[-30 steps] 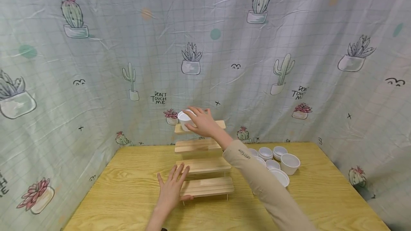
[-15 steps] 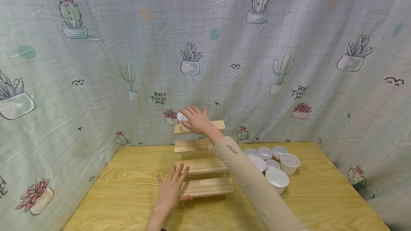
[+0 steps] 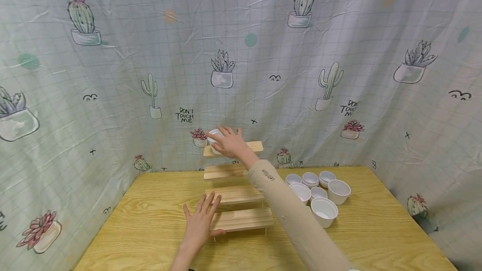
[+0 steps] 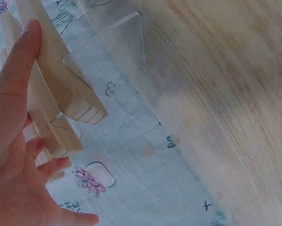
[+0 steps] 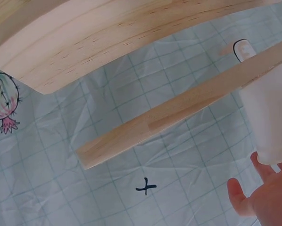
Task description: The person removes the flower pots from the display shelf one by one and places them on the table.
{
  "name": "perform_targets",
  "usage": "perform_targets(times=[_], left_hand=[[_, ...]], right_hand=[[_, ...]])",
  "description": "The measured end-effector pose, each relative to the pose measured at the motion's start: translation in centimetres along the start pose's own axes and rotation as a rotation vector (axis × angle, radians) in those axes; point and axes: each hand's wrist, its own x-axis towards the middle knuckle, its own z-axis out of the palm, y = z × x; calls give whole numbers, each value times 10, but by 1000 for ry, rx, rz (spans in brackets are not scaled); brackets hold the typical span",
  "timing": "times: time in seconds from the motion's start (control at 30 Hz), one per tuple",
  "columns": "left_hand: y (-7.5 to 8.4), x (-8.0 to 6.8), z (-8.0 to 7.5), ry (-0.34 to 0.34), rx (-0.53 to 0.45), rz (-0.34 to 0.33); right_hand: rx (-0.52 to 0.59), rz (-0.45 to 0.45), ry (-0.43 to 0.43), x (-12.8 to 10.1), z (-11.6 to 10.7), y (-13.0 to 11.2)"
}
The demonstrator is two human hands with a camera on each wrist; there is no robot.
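A white round tub (image 5: 269, 115) stands at the left end of the top board of a stepped wooden rack (image 3: 242, 218). My right hand (image 3: 230, 143) holds the tub at its rim, thumb in front and fingers over the top; part of the tub is hidden behind them. In the right wrist view some fingertips touch the rim while another finger sticks out beside it. My left hand (image 3: 199, 224) rests at the left side of the rack's lower boards, fingers spread and mostly straight. In the left wrist view its thumb lies along a board (image 4: 61, 80).
Several white tubs of different sizes stand together on the right of the wooden table (image 3: 158, 221), including a large tub (image 3: 324, 213) in front and another (image 3: 339, 191) behind it. A cactus-print curtain (image 3: 248, 108) closes off the back and sides. Clear panels support the rack.
My right hand has slid slightly left along the top board with the tub, closer to the board's end. The right sleeve also moved left, uncovering more tubs. My left hand stays put.
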Motion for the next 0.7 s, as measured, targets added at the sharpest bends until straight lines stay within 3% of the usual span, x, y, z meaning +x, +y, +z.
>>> perform_targets(times=[0.7], left_hand=[[0,0,2,7,15,4]], right_hand=[[-35,-17,22,-8,-1,2]])
